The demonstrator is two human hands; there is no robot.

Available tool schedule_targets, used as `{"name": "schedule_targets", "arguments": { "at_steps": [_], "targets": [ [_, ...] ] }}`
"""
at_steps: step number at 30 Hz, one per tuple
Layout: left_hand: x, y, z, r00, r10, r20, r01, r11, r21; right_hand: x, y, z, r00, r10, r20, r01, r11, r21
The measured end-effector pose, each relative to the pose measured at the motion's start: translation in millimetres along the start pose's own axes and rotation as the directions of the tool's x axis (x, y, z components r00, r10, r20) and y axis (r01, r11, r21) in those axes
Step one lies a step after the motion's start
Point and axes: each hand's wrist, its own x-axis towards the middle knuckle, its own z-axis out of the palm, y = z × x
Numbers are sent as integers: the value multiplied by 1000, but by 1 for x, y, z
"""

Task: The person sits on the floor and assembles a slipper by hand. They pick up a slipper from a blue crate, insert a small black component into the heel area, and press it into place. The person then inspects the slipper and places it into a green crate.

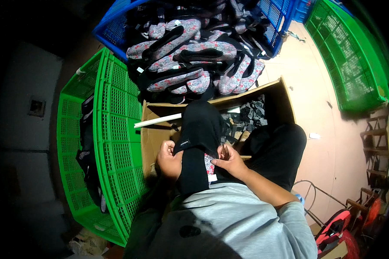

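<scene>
Over my lap lies a black cloth shoe (193, 166) with a strip of red-and-grey floral fabric along its right side and a small white tag (212, 178) at the near end. My left hand (169, 159) is closed at its left edge, fingers curled. On the right, my right hand (231, 163) pinches the floral edge with thumb and fingers. Something small and dark shows between those fingers, too unclear to name. Black-clad knees rise just beyond both hands, and the black fabrics blend together.
Ahead, a blue crate (112, 32) is heaped with floral and black cloth shoes (194, 52). Between my legs stands a cardboard box (285, 97) with dark fabric scraps (250, 114) and a white rod (157, 121). Green crates (116, 142) flank me; a red-and-black object (335, 226) lies lower right.
</scene>
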Motion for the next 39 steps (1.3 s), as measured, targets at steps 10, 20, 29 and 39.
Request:
{"name": "schedule_targets", "arguments": {
  "at_steps": [10, 20, 29, 39],
  "targets": [
    [6, -15, 7, 999, -36, 7, 37, 994, -102, 15, -7, -71, 943, 128, -306, 140, 684, 716],
    [10, -19, 0, 995, -47, 89, 57, 992, -110, 17, -9, -67, 965, 108, -240, 105, 677, 728],
    [12, -29, 0, 995, -28, 94, 41, 989, -140, 18, 17, -77, 944, 146, -297, 154, 602, 783],
    [10, -11, 6, 996, -34, 79, 45, 989, -138, 19, 24, -77, 906, 200, -374, 190, 598, 779]
  ]
}}
